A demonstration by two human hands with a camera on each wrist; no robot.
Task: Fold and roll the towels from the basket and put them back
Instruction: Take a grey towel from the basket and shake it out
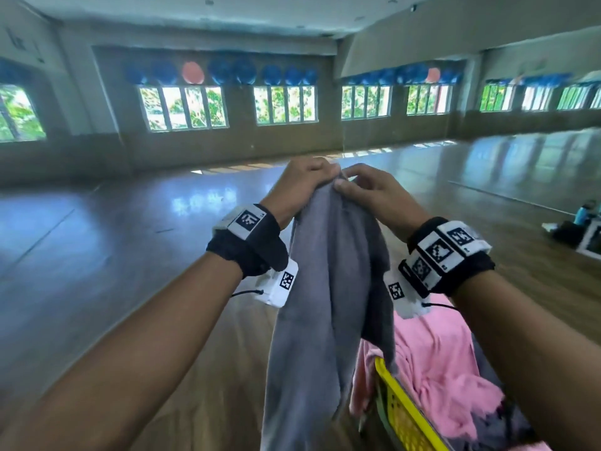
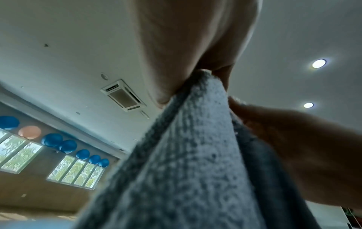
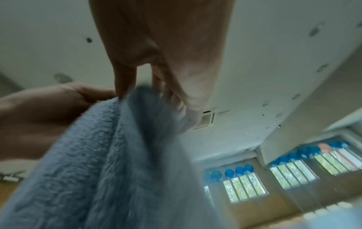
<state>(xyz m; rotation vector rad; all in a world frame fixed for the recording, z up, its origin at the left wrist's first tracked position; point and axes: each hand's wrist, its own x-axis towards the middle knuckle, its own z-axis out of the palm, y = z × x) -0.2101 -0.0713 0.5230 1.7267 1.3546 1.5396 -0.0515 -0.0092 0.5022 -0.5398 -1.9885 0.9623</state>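
While raised at chest level above the wooden floor [image 1: 113, 242], held by both hands at its top edge: grey towel [image 1: 325, 288], hanging straight down toward 6 o'clock. Left hand [image 1: 299, 187]: fingers curled, pinching the towel's upper corner. Right hand [image 1: 370, 193]: thumb and fingertips pinching the same edge, touching the left. At 5 o'clock, below the towel: yellow basket [image 1: 403, 415], holding a pink towel [image 1: 445, 362] draped over its rim.
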